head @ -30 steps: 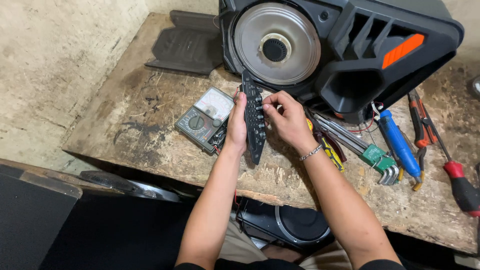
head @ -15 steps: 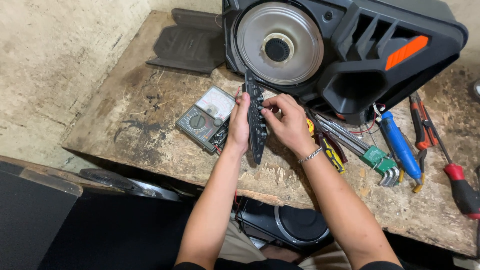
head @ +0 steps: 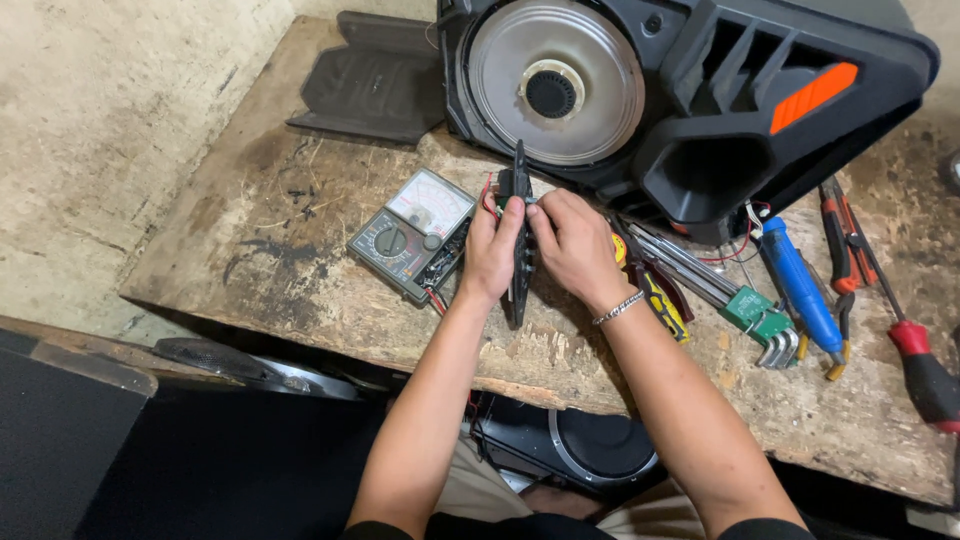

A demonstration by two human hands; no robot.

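My left hand and my right hand both grip a long, narrow black control panel that stands on edge over the worn wooden bench. Thin red wires run from the panel's upper end. A large black speaker cabinet with a silver cone and an orange accent lies just behind the hands. An analog multimeter rests to the left of my left hand. My right wrist wears a metal bracelet.
Right of my hands lie pliers with yellow handles, a green hex key set, a blue-handled screwdriver and a red-handled screwdriver. A black plastic cover sits at the back left. Another speaker stands below the bench edge.
The panel has been turned from showing its button face to standing edge-on, and both hands have closed in tighter around it. The view has shifted slightly.
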